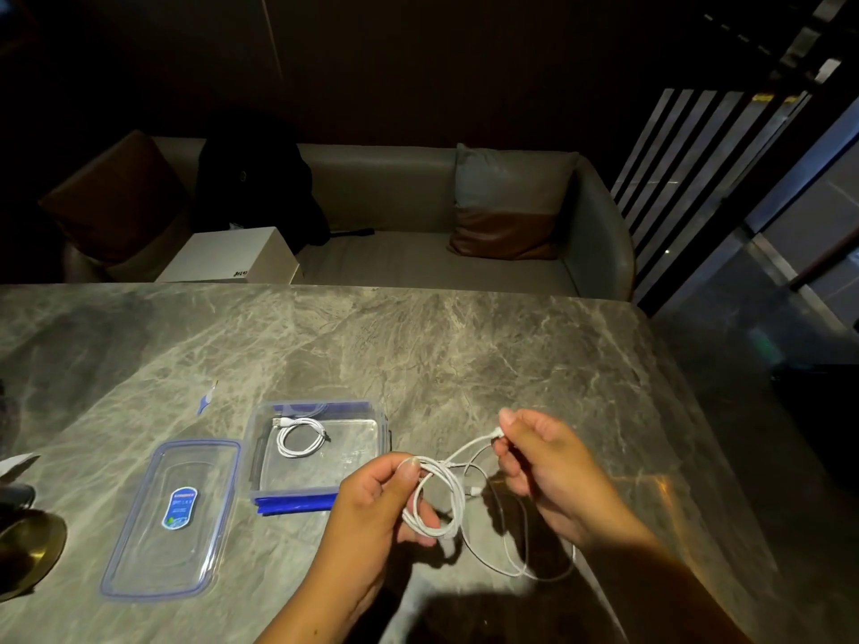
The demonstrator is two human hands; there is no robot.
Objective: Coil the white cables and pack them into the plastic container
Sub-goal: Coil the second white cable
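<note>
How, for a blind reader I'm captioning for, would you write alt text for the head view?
Two hands coil a white cable above a marble table: the left hand grips the loops, the right hand pinches the cable near one end, slack hanging below. Left of them, an open plastic container holds one coiled cable, its lid beside it.

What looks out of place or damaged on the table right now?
Nothing spilled or damaged. The container sits open with one coiled cable inside, its lid flat beside it. Only the second cable, pinched by left hand and right hand, is half coiled, its tail trailing loose on the table.
</note>
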